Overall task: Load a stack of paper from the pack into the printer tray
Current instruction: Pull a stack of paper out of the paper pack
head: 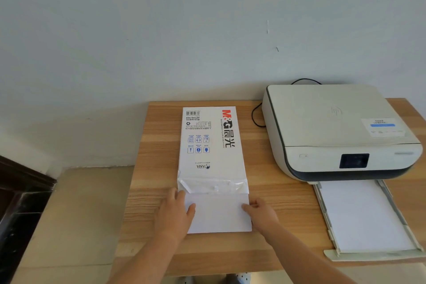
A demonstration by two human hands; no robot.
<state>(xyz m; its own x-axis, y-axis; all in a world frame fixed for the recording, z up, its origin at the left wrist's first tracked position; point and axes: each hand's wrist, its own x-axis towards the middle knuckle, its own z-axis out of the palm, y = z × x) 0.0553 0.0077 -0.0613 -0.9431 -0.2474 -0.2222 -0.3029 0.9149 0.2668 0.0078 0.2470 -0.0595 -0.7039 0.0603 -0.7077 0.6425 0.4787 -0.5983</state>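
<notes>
A white paper pack with red and black print lies on the wooden table, its near end torn open. A stack of white paper sticks out of that end toward me. My left hand grips the stack's left edge, thumb on top. My right hand grips its right edge. To the right stands a white printer, its paper tray pulled out toward me with white sheets lying in it.
A black cable loops on the table behind the printer's left side. A pale wall rises right behind the table. Left of the table lie a beige floor and a dark wooden frame.
</notes>
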